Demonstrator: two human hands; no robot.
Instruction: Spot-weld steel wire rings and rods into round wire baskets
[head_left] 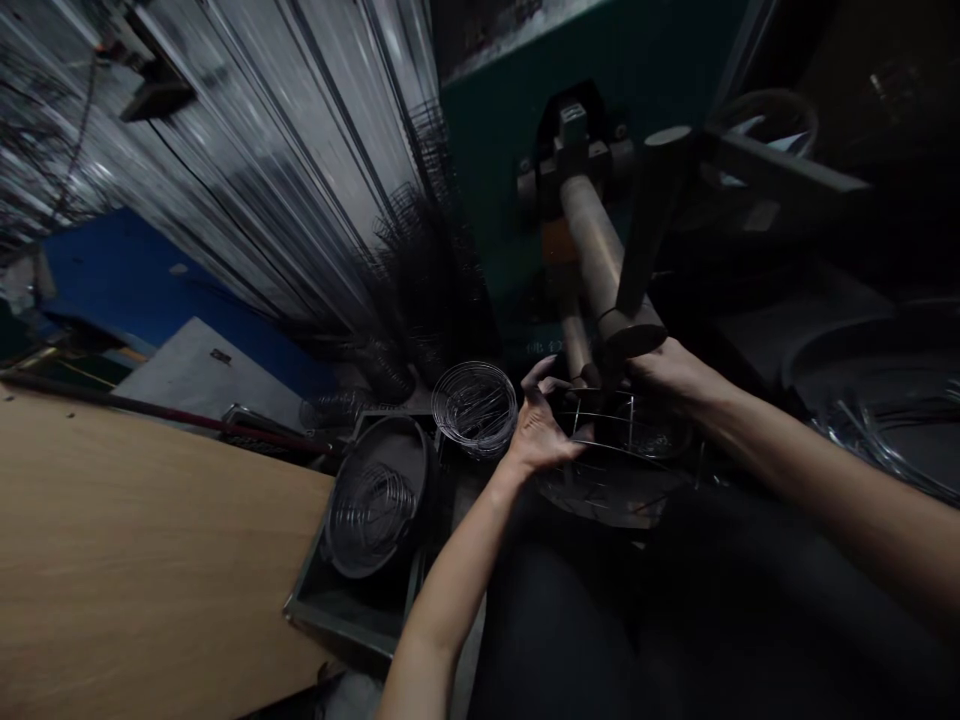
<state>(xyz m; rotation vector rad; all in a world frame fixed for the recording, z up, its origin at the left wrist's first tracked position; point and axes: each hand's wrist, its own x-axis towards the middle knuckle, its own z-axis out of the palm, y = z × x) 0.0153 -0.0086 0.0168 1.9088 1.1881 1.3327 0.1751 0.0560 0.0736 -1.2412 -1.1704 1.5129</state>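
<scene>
A round wire frame (600, 416) with thin cross wires sits under the cylindrical arm of a machine. My left hand (541, 425) is closed on its left side, thumb by the lower wire and fingers curled at the upper edge. On the far side, my right hand (660, 368) reaches in beside the machine's metal cylinder (600, 245). Its fingers are hidden behind the cylinder, so its hold does not show. Just left of my left hand rests a stack of wire rings (474, 405).
A dark round pan (379, 495) with wire pieces stands in a metal-edged box (337, 615) at lower left. A wooden board (150, 540) fills the left corner. The green machine body (495, 180) rises ahead. Loose wire (877, 450) lies in a round container at right.
</scene>
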